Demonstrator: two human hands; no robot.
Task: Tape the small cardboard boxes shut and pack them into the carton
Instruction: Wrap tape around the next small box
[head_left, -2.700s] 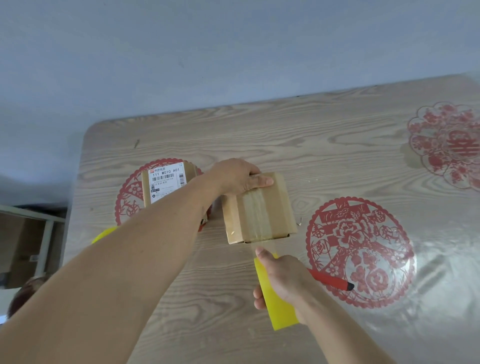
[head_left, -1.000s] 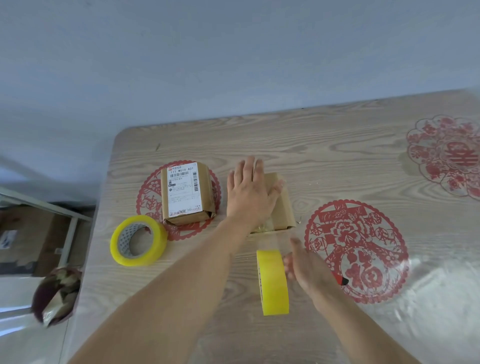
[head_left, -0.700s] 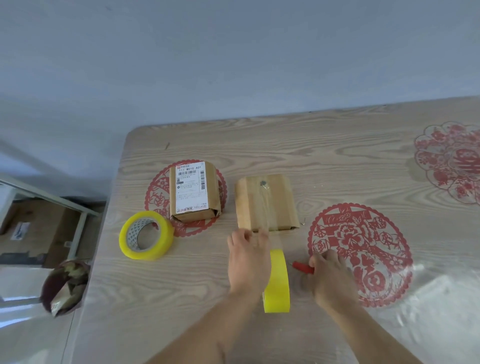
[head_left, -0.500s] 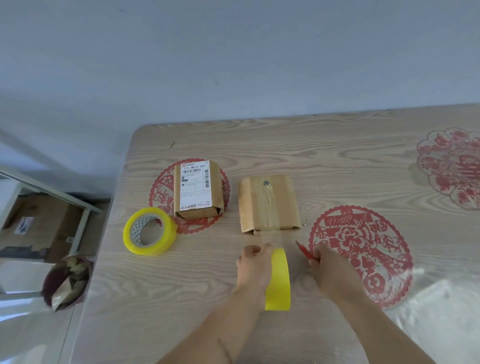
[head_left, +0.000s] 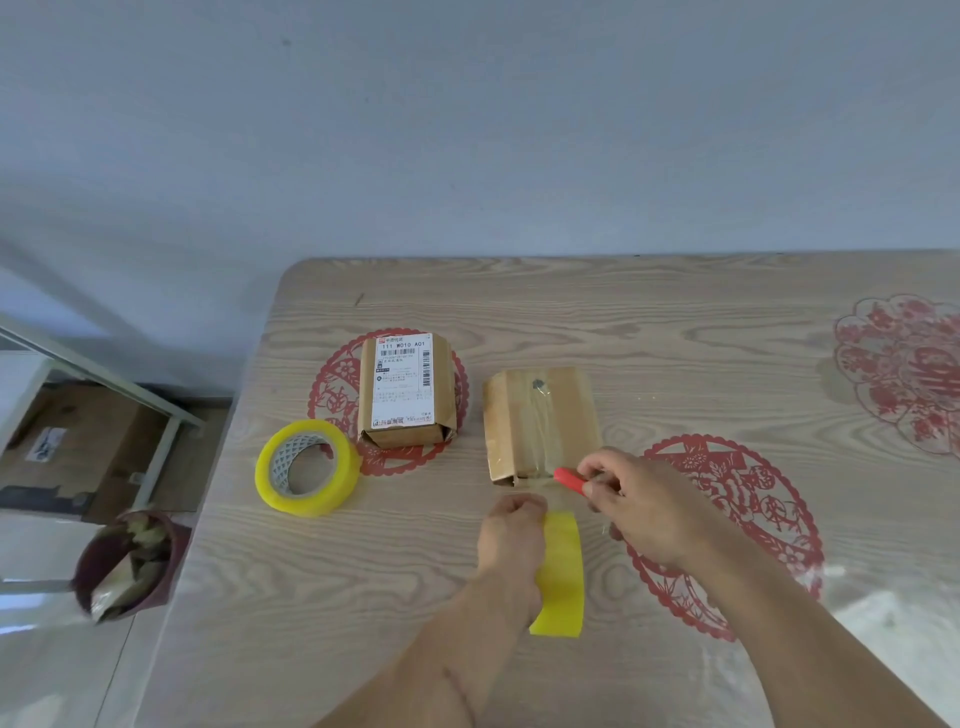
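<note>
Both forearms reach in from the near edge of the wood-grain worktop (head_left: 675, 322). The left hand (head_left: 511, 540) is curled round a yellow tape roll (head_left: 561, 577) standing on its edge, knuckles up, thumb side toward the boxes. The right hand (head_left: 641, 501) lies just to the right of it, its fingers closed on a red-handled cutter (head_left: 570, 479) whose tip points left at the near edge of the plain cardboard box (head_left: 540, 421). A strip of clear tape (head_left: 540, 431) runs along that box's top and comes down toward the roll. The two hands are close together but not touching. The box lies flat near the middle of the worktop. Left of it sits a second small box with a shipping label (head_left: 405, 387), on a red paper-cut decal (head_left: 337, 384). A second yellow tape roll (head_left: 306, 467) lies flat beside that.
</note>
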